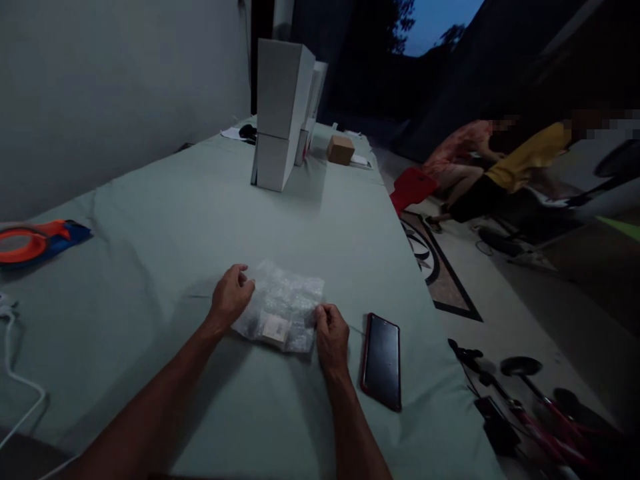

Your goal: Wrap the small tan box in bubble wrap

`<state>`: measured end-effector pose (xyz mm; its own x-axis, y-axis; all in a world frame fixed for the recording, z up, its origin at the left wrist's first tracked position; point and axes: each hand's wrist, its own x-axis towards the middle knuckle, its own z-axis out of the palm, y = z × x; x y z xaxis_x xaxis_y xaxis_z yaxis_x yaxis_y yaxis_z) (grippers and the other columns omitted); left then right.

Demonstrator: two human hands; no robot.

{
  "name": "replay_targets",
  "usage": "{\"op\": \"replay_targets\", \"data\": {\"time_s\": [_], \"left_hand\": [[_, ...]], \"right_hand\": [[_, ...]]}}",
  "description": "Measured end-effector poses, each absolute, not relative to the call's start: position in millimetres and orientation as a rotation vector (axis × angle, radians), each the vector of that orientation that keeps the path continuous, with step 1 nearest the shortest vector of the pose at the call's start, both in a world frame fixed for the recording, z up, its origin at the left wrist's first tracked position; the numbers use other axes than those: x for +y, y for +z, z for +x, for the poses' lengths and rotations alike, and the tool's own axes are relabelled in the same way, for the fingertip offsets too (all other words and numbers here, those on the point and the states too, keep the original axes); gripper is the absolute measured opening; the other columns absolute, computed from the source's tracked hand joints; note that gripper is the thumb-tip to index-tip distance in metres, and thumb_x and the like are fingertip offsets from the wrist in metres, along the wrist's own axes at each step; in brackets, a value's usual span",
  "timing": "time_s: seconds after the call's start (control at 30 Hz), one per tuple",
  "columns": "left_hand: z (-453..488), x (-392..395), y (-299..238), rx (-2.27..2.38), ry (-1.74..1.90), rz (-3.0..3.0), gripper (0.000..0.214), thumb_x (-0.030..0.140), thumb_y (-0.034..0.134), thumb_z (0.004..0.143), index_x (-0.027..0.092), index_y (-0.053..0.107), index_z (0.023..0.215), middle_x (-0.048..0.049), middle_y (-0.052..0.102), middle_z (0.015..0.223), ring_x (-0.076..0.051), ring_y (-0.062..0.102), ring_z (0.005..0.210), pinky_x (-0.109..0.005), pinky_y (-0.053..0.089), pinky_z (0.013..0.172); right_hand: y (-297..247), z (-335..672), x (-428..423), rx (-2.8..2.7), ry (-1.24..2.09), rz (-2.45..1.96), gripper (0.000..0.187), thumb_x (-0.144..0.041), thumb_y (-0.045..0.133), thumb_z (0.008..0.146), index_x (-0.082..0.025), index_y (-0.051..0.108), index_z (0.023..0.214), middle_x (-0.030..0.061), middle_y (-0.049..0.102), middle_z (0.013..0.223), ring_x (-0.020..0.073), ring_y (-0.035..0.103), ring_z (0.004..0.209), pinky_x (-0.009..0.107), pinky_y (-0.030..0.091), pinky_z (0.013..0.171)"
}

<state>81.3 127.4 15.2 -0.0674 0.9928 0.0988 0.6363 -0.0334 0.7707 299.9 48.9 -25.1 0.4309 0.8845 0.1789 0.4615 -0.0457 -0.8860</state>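
A sheet of clear bubble wrap lies crumpled on the pale green tablecloth in front of me. On its near part rests a small light-coloured box, perhaps under a layer of the film. My right hand pinches the wrap's right edge between thumb and curled fingers. At the left edge is my left hand, its thumb and forefinger apart and the other fingers bent out of sight. A phone with a dark red case lies face up to the right of my right hand.
Tall white boxes stand farther back, with a brown carton behind on the right. An orange and blue tape dispenser and a white cable lie on the left. Two people crouch beyond the table's right edge, near a small bike.
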Motion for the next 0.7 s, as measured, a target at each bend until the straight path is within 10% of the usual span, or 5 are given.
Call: {"op": "replay_targets", "data": {"time_s": [0.3,0.7], "left_hand": [[92,92,34,1.29,0.659,2.369,0.037,0.024,0.044,0.09,0.017,0.057,0.123,-0.0111,0.068,0.102,-0.025,0.06,0.097,-0.039,0.045,0.088],[62,17,43,1.382,0.048,2.42,0.03,0.032,0.039,0.095,0.02,0.065,0.092,-0.0067,0.067,0.072,-0.024,0.062,0.073,-0.038,0.042,0.075]], "right_hand": [[4,284,46,-1.679,0.534,-1.45,0.033,-0.035,0.041,0.096,-0.021,0.061,0.119,0.0099,0.066,0.116,0.0219,0.06,0.106,0.037,0.045,0.091],[39,292,-10,-2.069,1.023,-1.413,0.033,-0.032,0.044,0.096,-0.02,0.064,0.073,-0.0015,0.063,0.065,0.0141,0.055,0.06,0.023,0.037,0.058]]}}
